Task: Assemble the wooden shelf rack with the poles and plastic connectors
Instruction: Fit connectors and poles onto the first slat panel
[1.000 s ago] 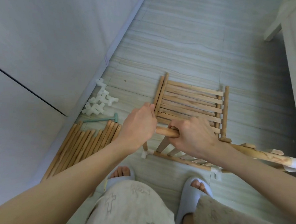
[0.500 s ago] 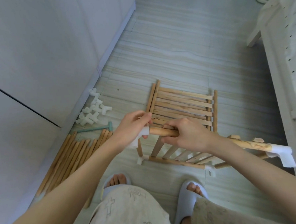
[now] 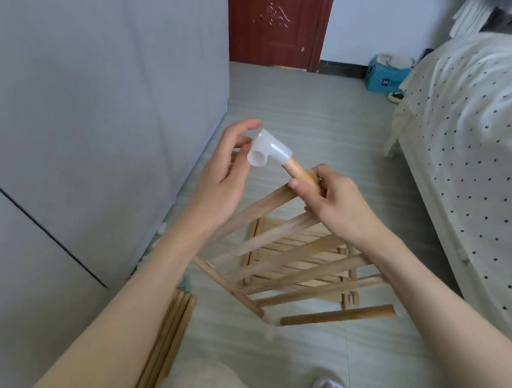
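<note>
A translucent white plastic connector (image 3: 268,150) sits on the raised end of a wooden pole (image 3: 299,173) that belongs to a slatted shelf panel (image 3: 278,243), which is lifted and tilted above the floor. My right hand (image 3: 336,203) grips this pole just below the connector. My left hand (image 3: 224,169) is beside and behind the connector, fingers loosely spread and touching it. Another pole end (image 3: 338,315) of the panel juts out at lower right. A second slatted panel (image 3: 300,279) lies flat on the floor underneath.
Loose poles (image 3: 169,335) lie along the grey cabinet (image 3: 73,122) at the left, with a green mallet head (image 3: 185,286) beside them. A bed with a dotted sheet (image 3: 473,153) fills the right. Farther off are a red door (image 3: 277,24) and a blue box (image 3: 383,77).
The view has swung up and the panel has been lifted and tilted. The connector now sits on the pole end, and my left hand has loosened from it.
</note>
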